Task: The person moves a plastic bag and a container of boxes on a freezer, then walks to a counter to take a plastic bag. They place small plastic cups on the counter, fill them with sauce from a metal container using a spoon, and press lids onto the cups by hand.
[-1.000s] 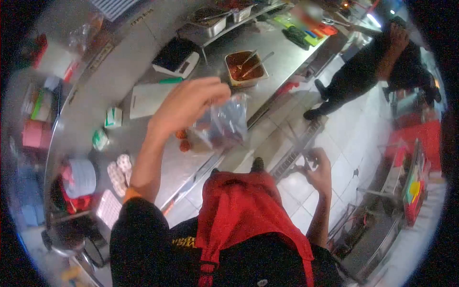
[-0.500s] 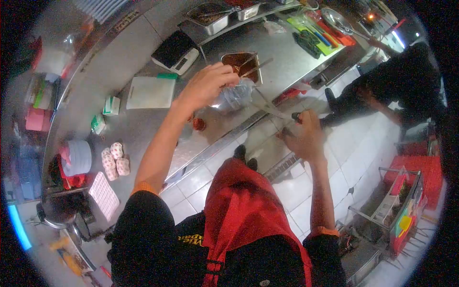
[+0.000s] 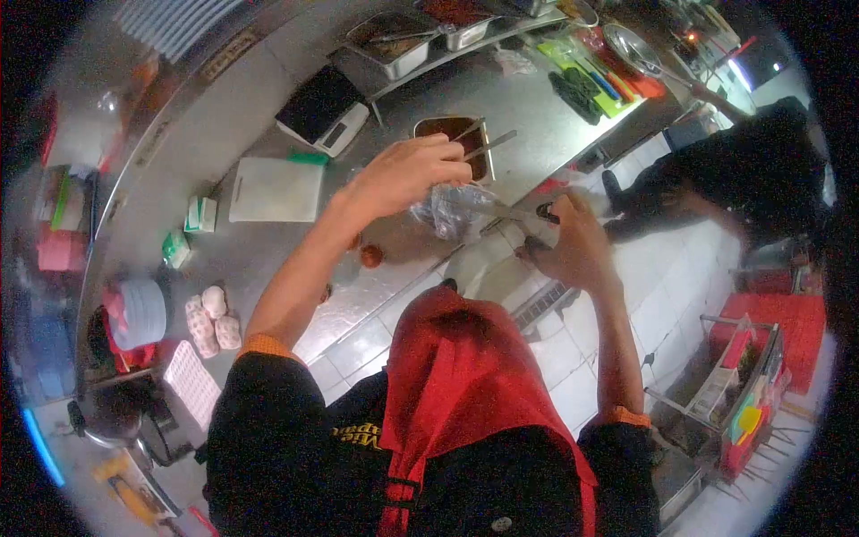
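Note:
In the head view my left hand (image 3: 412, 174) is closed on the top of a crumpled clear plastic bag (image 3: 449, 212), over the counter's front edge. My right hand (image 3: 577, 242), farther right above the floor, is closed round the dark handle of a tool (image 3: 514, 213). The tool's pale, narrow end reaches to the bag; its exact kind is unclear. Just behind my left hand, a metal tray (image 3: 484, 168) holds reddish-brown contents, with metal utensil ends sticking out over its rim. A small red round thing (image 3: 370, 256) lies on the counter below my left forearm.
On the steel counter (image 3: 268, 259) are a white board (image 3: 276, 190), a scale (image 3: 333, 125), small green-white boxes (image 3: 200, 215) and patterned rolls (image 3: 213, 320). Knives lie on a green board (image 3: 582, 64). A person in dark clothes (image 3: 738, 170) is at the right, near a wire rack (image 3: 716, 385).
My left hand has shifted slightly right and down toward the tray's front, and the bag looks more crumpled. My right hand stays nearly in place. The view has shifted slightly.

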{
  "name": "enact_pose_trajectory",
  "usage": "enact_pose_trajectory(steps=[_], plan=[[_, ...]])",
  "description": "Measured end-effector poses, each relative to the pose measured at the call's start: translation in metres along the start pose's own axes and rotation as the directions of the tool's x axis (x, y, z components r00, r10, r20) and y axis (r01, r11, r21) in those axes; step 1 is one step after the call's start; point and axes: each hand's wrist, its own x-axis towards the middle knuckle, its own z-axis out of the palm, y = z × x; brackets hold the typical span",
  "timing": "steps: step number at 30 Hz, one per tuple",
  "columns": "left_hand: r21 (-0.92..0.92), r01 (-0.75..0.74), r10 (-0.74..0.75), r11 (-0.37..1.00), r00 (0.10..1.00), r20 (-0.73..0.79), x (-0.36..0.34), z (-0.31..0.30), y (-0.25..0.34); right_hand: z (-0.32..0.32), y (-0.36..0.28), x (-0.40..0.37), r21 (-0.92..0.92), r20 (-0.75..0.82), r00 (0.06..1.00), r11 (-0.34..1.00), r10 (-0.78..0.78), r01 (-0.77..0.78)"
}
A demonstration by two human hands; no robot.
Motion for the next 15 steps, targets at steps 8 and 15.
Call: enact_pose_trajectory(steps=[8,15], plan=[[-0.102,0.051,-0.052,0.993,0.999,0.001,0.011,0.010,-0.008,-0.004,0.004,0.011,0.057,0.140,0.984,0.991,0.111,-0.120],[-0.285,-0.026,0.033,0.958,0.999,0.021,0.025,0.014,-0.018,-0.010,0.003,0.017,-0.040,0.255,0.934,0.968,0.249,-0.247]])
